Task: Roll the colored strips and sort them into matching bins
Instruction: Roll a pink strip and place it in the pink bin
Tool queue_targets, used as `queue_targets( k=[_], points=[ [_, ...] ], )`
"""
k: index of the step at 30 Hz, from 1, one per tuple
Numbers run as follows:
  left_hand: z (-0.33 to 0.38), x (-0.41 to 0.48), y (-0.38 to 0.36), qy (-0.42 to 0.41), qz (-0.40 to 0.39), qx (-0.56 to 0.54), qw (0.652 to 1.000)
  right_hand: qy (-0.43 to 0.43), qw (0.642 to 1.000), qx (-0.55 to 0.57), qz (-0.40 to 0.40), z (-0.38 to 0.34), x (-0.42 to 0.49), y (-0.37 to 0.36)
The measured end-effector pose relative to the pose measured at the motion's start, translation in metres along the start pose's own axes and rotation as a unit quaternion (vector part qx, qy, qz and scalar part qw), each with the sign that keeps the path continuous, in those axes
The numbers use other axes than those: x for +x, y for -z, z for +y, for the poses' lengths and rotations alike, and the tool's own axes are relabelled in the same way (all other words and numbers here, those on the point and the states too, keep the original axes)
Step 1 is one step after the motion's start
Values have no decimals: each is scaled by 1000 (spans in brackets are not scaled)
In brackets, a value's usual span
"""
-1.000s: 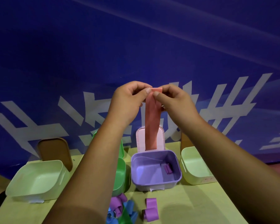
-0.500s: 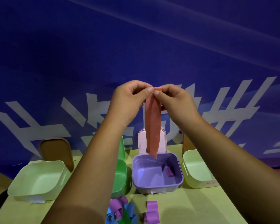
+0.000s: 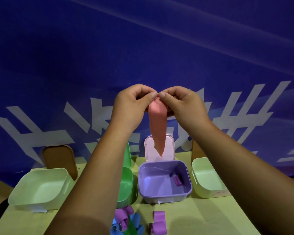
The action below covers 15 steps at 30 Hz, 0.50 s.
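Observation:
A salmon-pink strip (image 3: 157,126) hangs down from between my hands, held up in front of me above the bins. My left hand (image 3: 131,106) and my right hand (image 3: 182,104) both pinch its top end, thumbs meeting, with the top curled over. Its lower tip dangles in front of the pink lid (image 3: 168,146) of the purple bin (image 3: 165,195), which holds one rolled purple strip (image 3: 177,181). A green bin (image 3: 126,185) stands left of it, partly behind my left forearm. Loose purple, blue and green strips (image 3: 126,221) lie near the table's front.
A pale green bin (image 3: 39,187) with a brown lid (image 3: 59,158) stands at the left, another pale green bin (image 3: 205,177) at the right. A purple curled strip (image 3: 159,222) lies in front of the purple bin. A blue banner wall rises behind the yellow-green table (image 3: 202,216).
The strip's top has been folded or curled over between my thumbs, so the hanging part is shorter and narrower at the tip. My hands have closed together.

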<state>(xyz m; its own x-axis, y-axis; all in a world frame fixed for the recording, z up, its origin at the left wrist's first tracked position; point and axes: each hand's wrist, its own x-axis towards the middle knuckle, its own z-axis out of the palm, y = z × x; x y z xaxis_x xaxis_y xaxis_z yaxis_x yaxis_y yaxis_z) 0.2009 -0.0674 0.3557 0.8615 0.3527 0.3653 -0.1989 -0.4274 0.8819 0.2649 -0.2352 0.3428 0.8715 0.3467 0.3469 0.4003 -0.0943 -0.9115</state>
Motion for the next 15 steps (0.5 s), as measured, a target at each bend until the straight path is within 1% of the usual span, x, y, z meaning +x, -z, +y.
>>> queue_targets(
  k=[3,6,9,15],
  points=[
    [1,-1,0,1,-6,-4,1000,4,1000,-23,6,-2,-1,2],
    [3,-4,0,8,-8,-45,999,3,1000,-12,17,-5,-4,3],
    [6,-6,-3,15,-7,-58,998,5,1000,-8,21,-8,-7,4],
    [11,-8,-4,20,-15,-53,998,3,1000,2,13,-10,-12,7]
  ],
)
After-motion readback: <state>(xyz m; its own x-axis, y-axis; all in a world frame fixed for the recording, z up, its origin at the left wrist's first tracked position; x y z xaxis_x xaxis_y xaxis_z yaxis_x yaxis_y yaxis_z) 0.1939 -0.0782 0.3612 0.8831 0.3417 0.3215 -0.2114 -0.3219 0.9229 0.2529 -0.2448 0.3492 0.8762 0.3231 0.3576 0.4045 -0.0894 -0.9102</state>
